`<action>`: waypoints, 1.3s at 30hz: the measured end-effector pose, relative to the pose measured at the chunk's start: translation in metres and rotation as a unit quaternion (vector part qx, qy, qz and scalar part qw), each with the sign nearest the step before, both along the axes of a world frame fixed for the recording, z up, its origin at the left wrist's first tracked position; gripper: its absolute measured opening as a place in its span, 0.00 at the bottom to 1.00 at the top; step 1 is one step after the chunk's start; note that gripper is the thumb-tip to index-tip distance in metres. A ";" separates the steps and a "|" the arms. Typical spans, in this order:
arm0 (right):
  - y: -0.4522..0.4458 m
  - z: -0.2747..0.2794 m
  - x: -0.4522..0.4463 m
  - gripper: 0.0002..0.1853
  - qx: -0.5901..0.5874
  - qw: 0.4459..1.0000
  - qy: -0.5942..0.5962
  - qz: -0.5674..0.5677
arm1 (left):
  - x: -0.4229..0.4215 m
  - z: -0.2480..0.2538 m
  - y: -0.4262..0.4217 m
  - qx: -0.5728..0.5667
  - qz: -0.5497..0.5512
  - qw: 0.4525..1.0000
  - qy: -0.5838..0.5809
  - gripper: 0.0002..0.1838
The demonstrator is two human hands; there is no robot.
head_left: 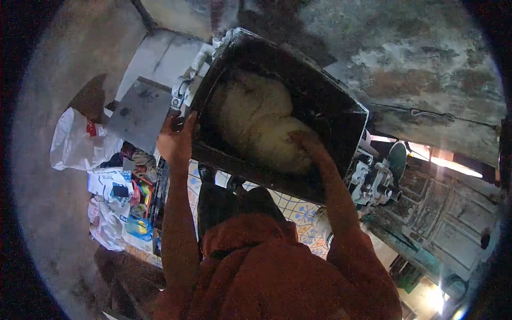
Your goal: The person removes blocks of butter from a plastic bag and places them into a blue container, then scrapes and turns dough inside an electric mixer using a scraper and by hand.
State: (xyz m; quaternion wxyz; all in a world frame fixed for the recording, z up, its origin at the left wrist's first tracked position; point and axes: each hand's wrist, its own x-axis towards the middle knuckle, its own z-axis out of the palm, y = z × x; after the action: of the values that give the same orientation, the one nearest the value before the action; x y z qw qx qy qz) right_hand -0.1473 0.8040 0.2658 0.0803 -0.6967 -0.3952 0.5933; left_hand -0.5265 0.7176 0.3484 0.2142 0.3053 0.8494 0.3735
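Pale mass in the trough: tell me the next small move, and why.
Perhaps fold the nearer part of the pale mass over the farther part with the right hand: it appears to touch that nearer part, and the mass lies in two bulges. The left hand is at the edge of the trough.

A dark, open-topped trough (240, 169) — a pale, dough-like mass (255, 114) lying inside.

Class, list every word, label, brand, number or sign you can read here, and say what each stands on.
None reads with certainty.
White bag with blue print: lettering too blurred to read.
Upper white bag: red patch, too small to tell whether it bears words.
Any other marks: too small or dim to read.
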 end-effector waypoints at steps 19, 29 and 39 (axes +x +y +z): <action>-0.028 0.115 0.020 0.27 0.099 0.980 0.144 -0.092 | -0.003 -0.014 -0.005 0.018 0.010 0.999 -0.029 0.29; -0.048 0.144 -0.007 0.41 0.039 0.962 0.229 -0.142 | -0.004 -0.005 -0.006 0.004 0.003 1.000 0.013 0.31; -0.029 0.072 -0.009 0.44 0.288 0.944 0.007 0.161 | 0.002 0.003 -0.006 0.011 0.022 0.999 0.033 0.29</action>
State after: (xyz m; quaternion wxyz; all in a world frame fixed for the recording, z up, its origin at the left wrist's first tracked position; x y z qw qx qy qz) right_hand -0.1561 0.7748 0.3376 0.1839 -0.5665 -0.6558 0.4639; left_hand -0.5243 0.7116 0.3515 0.1746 0.3012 0.8582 0.3772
